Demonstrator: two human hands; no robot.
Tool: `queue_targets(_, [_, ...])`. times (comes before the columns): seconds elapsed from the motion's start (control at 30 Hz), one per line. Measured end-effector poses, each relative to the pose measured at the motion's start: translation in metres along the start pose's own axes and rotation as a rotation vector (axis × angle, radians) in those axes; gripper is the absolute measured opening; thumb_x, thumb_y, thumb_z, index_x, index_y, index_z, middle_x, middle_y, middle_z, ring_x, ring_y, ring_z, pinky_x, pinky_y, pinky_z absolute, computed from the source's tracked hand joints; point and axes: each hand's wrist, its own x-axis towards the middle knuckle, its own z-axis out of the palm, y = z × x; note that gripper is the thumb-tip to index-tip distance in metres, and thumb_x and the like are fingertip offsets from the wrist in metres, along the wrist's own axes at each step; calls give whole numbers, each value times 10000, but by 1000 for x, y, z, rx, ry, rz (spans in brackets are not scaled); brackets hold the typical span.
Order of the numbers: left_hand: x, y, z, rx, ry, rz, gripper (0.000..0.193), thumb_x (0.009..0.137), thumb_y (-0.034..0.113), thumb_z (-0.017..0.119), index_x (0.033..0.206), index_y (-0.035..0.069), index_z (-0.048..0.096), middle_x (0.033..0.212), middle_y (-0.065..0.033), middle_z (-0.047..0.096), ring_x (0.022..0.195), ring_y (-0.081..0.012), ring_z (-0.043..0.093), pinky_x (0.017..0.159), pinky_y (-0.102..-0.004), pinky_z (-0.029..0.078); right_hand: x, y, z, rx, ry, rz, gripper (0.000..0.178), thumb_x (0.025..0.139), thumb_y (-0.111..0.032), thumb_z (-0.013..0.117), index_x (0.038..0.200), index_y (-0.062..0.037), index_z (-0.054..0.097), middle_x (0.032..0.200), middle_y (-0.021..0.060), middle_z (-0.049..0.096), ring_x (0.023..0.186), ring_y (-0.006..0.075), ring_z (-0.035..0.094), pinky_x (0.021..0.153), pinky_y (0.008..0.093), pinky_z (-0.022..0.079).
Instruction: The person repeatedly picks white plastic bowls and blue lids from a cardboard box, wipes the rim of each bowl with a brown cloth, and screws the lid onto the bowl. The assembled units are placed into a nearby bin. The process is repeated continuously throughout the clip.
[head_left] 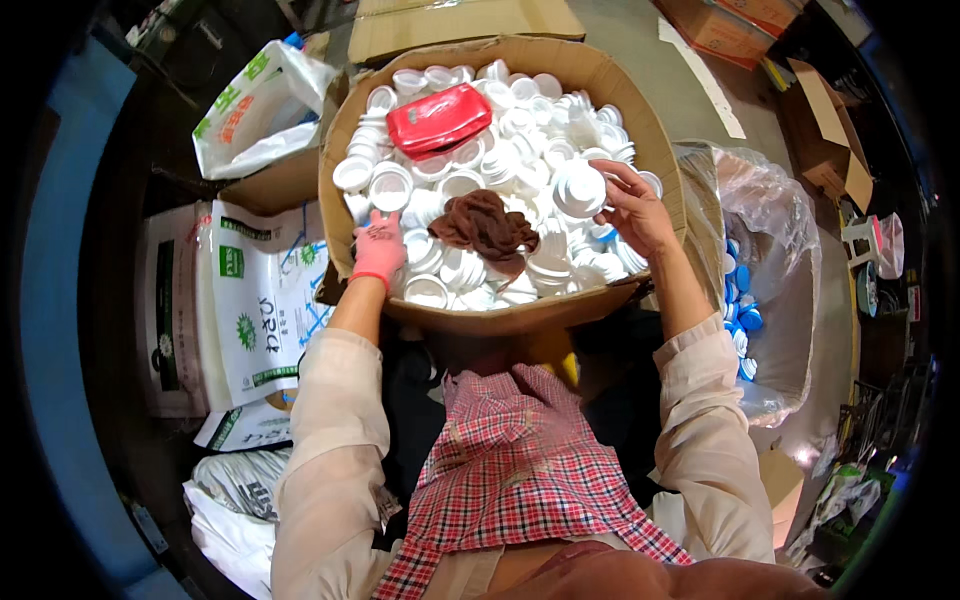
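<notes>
A large cardboard box (655, 130) in front of me is heaped with white plastic lids (515, 125). My left hand (380, 248), in a pink glove, is closed at the box's near left side. Its fingertips pinch the lower edge of a round white lid (390, 187). On the right, my bare right hand (638, 208) grips the edge of a stepped white lid (578, 190) between thumb and fingers. A crumpled brown cloth (485, 230) lies on the heap between my hands. Farther back rests a red pouch (438, 120).
A clear plastic-lined container (785, 330) with blue and white caps (740, 300) stands at right. To the left are a white plastic bag (260, 110) and printed sacks (245, 300). Open cardboard boxes (825, 135) sit at the far right.
</notes>
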Motion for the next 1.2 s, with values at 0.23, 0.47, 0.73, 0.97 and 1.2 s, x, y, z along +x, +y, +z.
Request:
queue_targets(0.23, [-25, 6, -78, -1275, 62, 143, 588, 804, 284, 726, 1316, 98, 505, 1207, -143, 547, 1032, -300, 576, 903, -472, 470, -13, -8, 27, 251, -102, -62, 765, 719, -6, 744, 1370, -118, 359, 1071, 72, 569, 851, 154, 590, 692, 286, 493])
queue_targets(0.47, [-64, 111, -111, -2565, -772, 459, 624, 964, 484, 446, 1437, 85, 365, 1373, -199, 474, 1258, -375, 469, 1031, -584, 375, -15, 10, 72, 69, -137, -74, 660, 785, -85, 735, 1360, -89, 412, 1111, 77, 572, 924, 152, 583, 717, 272, 506])
queue_targets(0.73, [-68, 131, -123, -2862, -799, 627, 592, 969, 448, 417, 1454, 116, 342, 1477, -184, 347, 1353, -412, 330, 1072, -634, 278, -21, 4, 80, -318, -15, -434, 602, 793, -145, 740, 1316, -45, 461, 1233, 62, 482, 1127, 166, 483, 845, 293, 465])
queue_targets(0.97, [-68, 116, -120, -2760, -739, 747, 589, 972, 492, 384, 1412, 100, 382, 1473, -195, 340, 1306, -510, 346, 958, -652, 418, -19, -12, 74, 199, -46, -292, 587, 836, -244, 635, 1372, -99, 443, 1261, 67, 490, 1141, 184, 500, 923, 332, 433])
queue_targets(1.2, [-66, 105, -119, -2615, -722, 694, 661, 969, 556, 357, 1427, 79, 356, 1444, -220, 370, 1304, -475, 378, 977, -608, 429, -26, -13, 85, -89, -120, -409, 654, 733, -35, 737, 1335, -100, 489, 1305, 53, 465, 1234, 197, 449, 1008, 384, 412])
